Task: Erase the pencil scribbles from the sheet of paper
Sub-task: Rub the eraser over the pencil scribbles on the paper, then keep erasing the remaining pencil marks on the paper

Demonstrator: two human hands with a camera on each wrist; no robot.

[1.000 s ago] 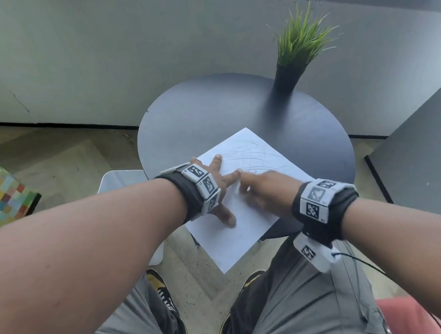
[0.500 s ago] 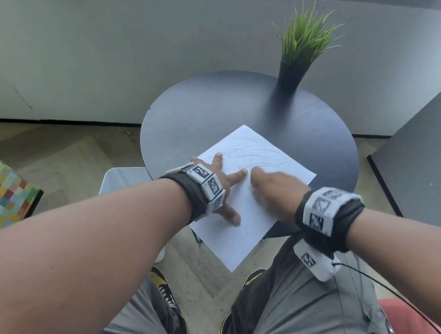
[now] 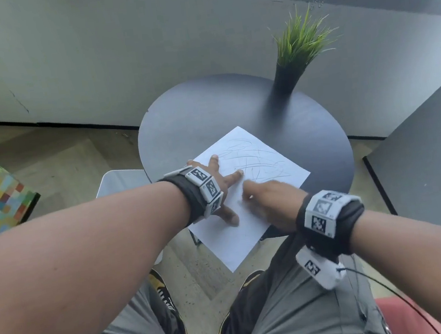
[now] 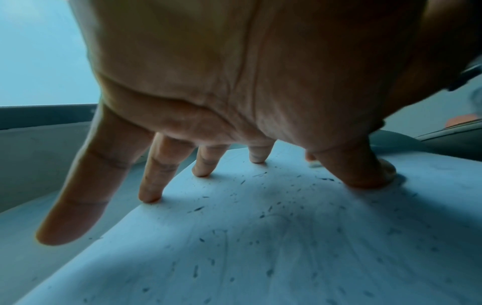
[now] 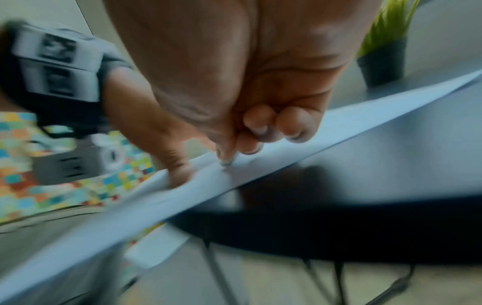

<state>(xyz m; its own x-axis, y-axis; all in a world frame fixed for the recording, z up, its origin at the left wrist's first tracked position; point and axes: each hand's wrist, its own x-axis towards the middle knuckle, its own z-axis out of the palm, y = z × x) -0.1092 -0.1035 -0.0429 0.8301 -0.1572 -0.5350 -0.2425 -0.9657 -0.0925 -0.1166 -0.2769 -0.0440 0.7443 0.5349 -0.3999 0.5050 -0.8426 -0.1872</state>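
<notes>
The white sheet of paper [image 3: 246,213], pencil scribbles [image 3: 251,160] on its far half, is pinned to the round dark table [image 3: 207,108] by the spread left hand [image 3: 223,185]; the right hand [image 3: 270,202] is curled, pinching something small, unidentifiable, against the sheet.

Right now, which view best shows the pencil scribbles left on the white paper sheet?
Head view: the grey pencil scribbles show whole on the white paper sheet. Left wrist shows mostly eraser crumbs under the left hand; right wrist is blurred, sheet edge-on.
</notes>
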